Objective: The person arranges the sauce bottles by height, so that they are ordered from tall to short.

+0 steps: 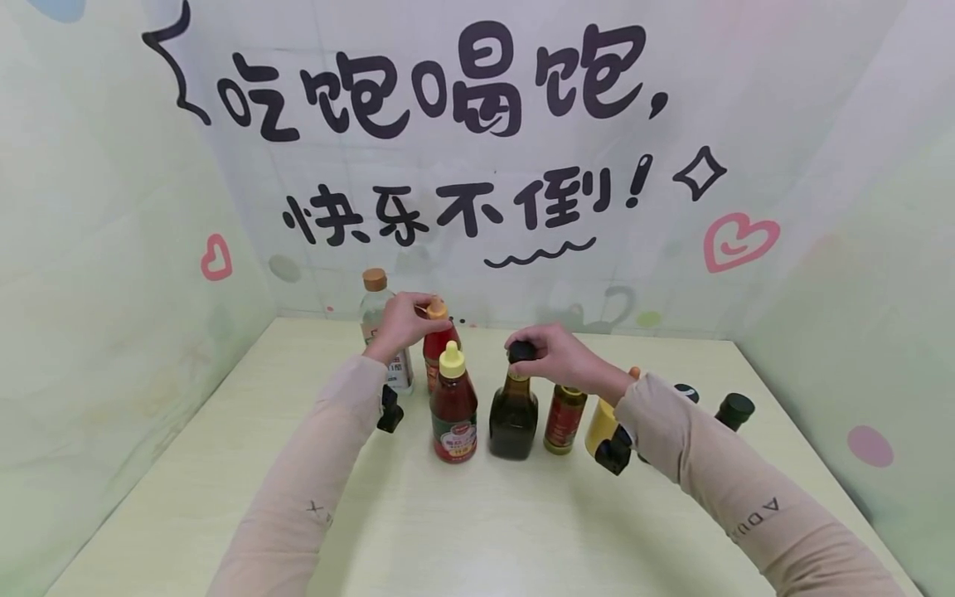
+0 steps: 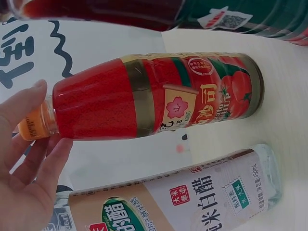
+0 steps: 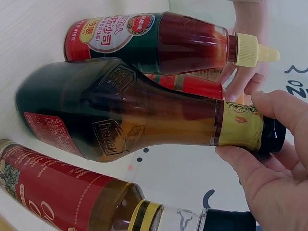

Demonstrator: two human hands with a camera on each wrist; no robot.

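Note:
My left hand (image 1: 406, 322) grips the orange cap (image 2: 34, 124) of a red ketchup bottle (image 2: 159, 96), which stands behind a sauce bottle with a yellow nozzle cap (image 1: 453, 414). With thumb and fingers my right hand (image 1: 555, 358) holds the neck of a dark brown bottle with a black cap (image 3: 106, 110), upright on the table. A clear bottle with a brown cap (image 1: 375, 280) stands just left of the ketchup. Beside the dark bottle, on its right, is an oil bottle with a red label (image 1: 565, 421).
Under and beyond my right forearm are a yellow bottle (image 1: 599, 424), a black-capped container (image 1: 686, 392) and a dark green-capped bottle (image 1: 735, 410), partly hidden by the sleeve. Behind the pale table (image 1: 477, 522) hangs a printed backdrop (image 1: 418, 166); side panels flank it.

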